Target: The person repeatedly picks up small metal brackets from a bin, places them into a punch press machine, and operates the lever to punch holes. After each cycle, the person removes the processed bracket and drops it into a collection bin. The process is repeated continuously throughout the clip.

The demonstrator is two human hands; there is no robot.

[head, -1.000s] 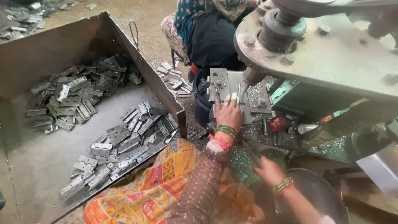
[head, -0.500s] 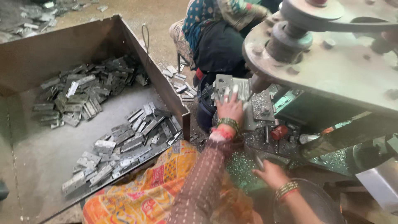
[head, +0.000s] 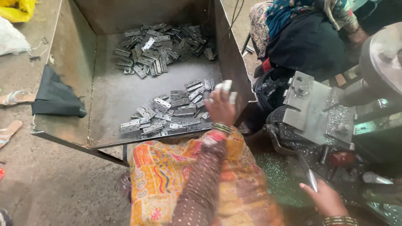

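Note:
My left hand (head: 220, 108), with white tape on its fingertips, reaches over the near right corner of a big sheet-metal tray (head: 75, 58). Its fingers are spread above a pile of flat grey hinge plates (head: 167, 113), and motion blur hides whether one is under them. A second pile of hinge plates (head: 159, 46) lies at the tray's far end. My right hand (head: 325, 200) is low at the right, closed around a shiny metal handle (head: 312, 180) that comes down from the press machine (head: 318, 111). My lap is covered by orange patterned cloth (head: 167, 175).
Another person (head: 310, 42) in dark clothes and a colourful scarf sits behind the press. A large metal wheel (head: 385, 54) is at the right edge. Metal shavings (head: 280, 175) cover the floor by the machine. A black cloth (head: 56, 98) hangs over the tray's left wall, with sandals (head: 12, 98) beyond.
My left hand has left the press block and swung left to the tray's near pile. The view has turned left and down. My right hand stays low by the handle.

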